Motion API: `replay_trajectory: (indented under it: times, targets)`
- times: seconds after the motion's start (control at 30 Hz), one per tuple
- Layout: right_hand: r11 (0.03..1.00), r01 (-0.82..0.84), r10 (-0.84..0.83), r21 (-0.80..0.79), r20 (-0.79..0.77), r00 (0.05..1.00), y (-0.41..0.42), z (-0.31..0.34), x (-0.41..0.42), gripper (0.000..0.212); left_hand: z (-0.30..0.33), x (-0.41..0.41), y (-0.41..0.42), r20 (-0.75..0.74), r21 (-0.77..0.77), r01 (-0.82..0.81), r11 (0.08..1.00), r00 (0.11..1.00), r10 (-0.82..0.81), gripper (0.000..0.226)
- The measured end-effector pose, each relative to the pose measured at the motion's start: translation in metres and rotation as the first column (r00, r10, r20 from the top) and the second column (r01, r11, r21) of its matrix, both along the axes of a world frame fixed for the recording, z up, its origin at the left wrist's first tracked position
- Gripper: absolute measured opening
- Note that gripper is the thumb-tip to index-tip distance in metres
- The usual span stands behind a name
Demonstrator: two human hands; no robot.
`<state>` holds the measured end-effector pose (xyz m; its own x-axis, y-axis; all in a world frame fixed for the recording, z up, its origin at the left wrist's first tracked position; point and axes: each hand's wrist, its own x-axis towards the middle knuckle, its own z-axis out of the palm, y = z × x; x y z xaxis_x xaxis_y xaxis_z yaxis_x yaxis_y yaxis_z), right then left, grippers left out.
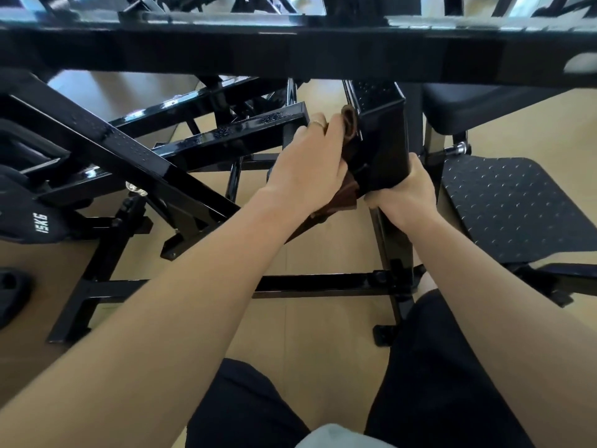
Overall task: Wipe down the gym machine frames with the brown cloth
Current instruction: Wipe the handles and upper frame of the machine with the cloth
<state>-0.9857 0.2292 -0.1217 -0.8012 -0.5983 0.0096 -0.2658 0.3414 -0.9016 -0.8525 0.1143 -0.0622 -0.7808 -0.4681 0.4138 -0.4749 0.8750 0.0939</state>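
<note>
At the far left a black weight plate (38, 221) marked 15KG is sitting low beside the slanted black frame bars (129, 150). Your left hand (310, 166) is pressing the brown cloth (347, 185) against the left face of the upright black post (384, 140), fingers curled over it and gripping it. The cloth is lying lengthwise along the post, its long axis running up and away from you, one end bunched at the top. Your right hand (403, 195) is wrapping its fingers round the post, holding it. Further right a studded black footplate (517, 205) is lying flat.
</note>
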Motion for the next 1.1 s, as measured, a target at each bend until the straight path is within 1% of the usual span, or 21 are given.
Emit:
replay_trajectory:
  times: [0.03, 0.13, 0.2, 0.3, 0.33, 0.4, 0.47, 0.5, 0.53, 0.57, 0.6, 0.67, 0.73, 0.77, 0.8, 0.87, 0.93, 0.97, 1.0, 1.03, 1.1]
  targets:
    - [1.0, -0.002, 0.002, 0.006, -0.004, 1.0, 0.0, 0.0, 0.0, 0.063, 0.002, 0.004, -0.004, -0.001, -0.016, -0.008, 1.0, 1.0, 0.008, 0.044]
    - [1.0, 0.022, -0.022, -0.013, -0.003, 1.0, -0.001, -0.001, 0.002, 0.063, 0.009, 0.023, -0.016, -0.113, 0.086, -0.02, 0.996, 0.993, 0.03, 0.039]
    - [0.999, 0.046, -0.046, -0.026, -0.002, 0.999, -0.001, -0.003, 0.002, 0.064, 0.01, 0.031, -0.017, -0.168, 0.119, -0.016, 0.993, 0.985, 0.036, 0.038]
    - [1.0, 0.031, -0.031, 0.002, -0.007, 0.999, -0.002, -0.003, 0.0, 0.068, 0.009, 0.04, -0.027, -0.22, 0.224, -0.085, 0.971, 0.966, 0.135, 0.035]
    - [0.999, 0.032, -0.032, 0.012, -0.006, 0.999, -0.002, -0.003, -0.001, 0.068, 0.009, 0.044, -0.034, -0.237, 0.286, -0.115, 0.951, 0.954, 0.186, 0.033]
    - [0.999, 0.042, -0.042, 0.019, 0.003, 0.999, -0.002, -0.003, -0.001, 0.068, 0.007, 0.055, -0.046, -0.25, 0.461, -0.134, 0.877, 0.929, 0.273, 0.03]
    - [0.998, 0.055, -0.056, 0.01, 0.01, 0.998, -0.003, -0.003, 0.0, 0.068, -0.001, 0.064, -0.05, -0.257, 0.617, -0.091, 0.782, 0.916, 0.309, 0.029]
    - [0.998, 0.057, -0.057, 0.005, 0.007, 0.998, -0.003, -0.003, 0.0, 0.069, -0.003, 0.066, -0.048, -0.273, 0.664, -0.056, 0.746, 0.91, 0.311, 0.027]
    - [0.998, 0.056, -0.056, 0.002, 0.002, 0.998, -0.003, -0.003, 0.001, 0.069, -0.004, 0.064, -0.044, -0.3, 0.681, -0.016, 0.732, 0.906, 0.299, 0.024]
    - [0.998, 0.055, -0.055, 0.002, -0.005, 0.998, -0.003, -0.003, 0.001, 0.069, -0.003, 0.059, -0.041, -0.322, 0.661, 0.013, 0.75, 0.908, 0.267, 0.023]
    - [0.998, 0.057, -0.057, 0.005, -0.007, 0.998, -0.003, -0.003, 0.001, 0.069, 0.0, 0.053, -0.036, -0.328, 0.593, 0.019, 0.805, 0.919, 0.22, 0.026]
    - [0.998, 0.06, -0.06, 0.006, -0.009, 0.998, -0.003, -0.001, 0.002, 0.067, 0.005, 0.038, -0.025, -0.304, 0.394, 0.055, 0.917, 0.95, 0.074, 0.029]
    - [0.999, 0.05, -0.05, 0.0, -0.01, 0.999, -0.001, 0.0, 0.003, 0.066, 0.001, 0.027, -0.01, -0.238, 0.218, 0.153, 0.964, 0.966, -0.099, 0.026]
    - [0.999, 0.037, -0.037, 0.007, -0.004, 0.999, 0.002, 0.002, 0.003, 0.067, -0.003, 0.025, -0.005, -0.201, 0.158, 0.158, 0.975, 0.972, -0.125, 0.028]
    - [0.999, 0.015, -0.016, 0.029, 0.007, 1.0, 0.005, 0.004, 0.004, 0.071, -0.008, 0.026, -0.003, -0.192, 0.118, 0.135, 0.984, 0.975, -0.111, 0.03]
    - [0.994, -0.018, 0.018, 0.11, 0.006, 1.0, 0.013, 0.009, 0.009, 0.08, -0.013, 0.03, -0.009, -0.233, 0.108, 0.077, 0.991, 0.971, -0.05, 0.033]
    - [0.989, 0.037, -0.025, 0.143, -0.087, 0.996, 0.024, 0.014, 0.02, 0.085, -0.012, 0.032, -0.018, -0.27, 0.135, 0.038, 0.99, 0.963, 0.0, 0.03]
    - [0.991, 0.085, -0.064, 0.103, -0.19, 0.98, 0.028, 0.018, 0.029, 0.082, -0.011, 0.032, -0.021, -0.288, 0.154, 0.017, 0.988, 0.957, 0.029, 0.028]
    - [0.992, 0.118, -0.102, 0.033, -0.317, 0.943, 0.03, 0.022, 0.041, 0.076, -0.01, 0.032, -0.024, -0.308, 0.179, -0.005, 0.984, 0.949, 0.061, 0.025]
    - [0.991, 0.125, -0.131, -0.043, -0.43, 0.893, 0.032, 0.028, 0.054, 0.069, -0.011, 0.033, -0.026, -0.325, 0.216, -0.031, 0.976, 0.94, 0.102, 0.023]
    - [0.986, 0.078, -0.15, -0.15, -0.566, 0.811, 0.029, 0.041, 0.075, 0.059, -0.015, 0.037, -0.031, -0.363, 0.31, -0.083, 0.947, 0.91, 0.199, 0.02]
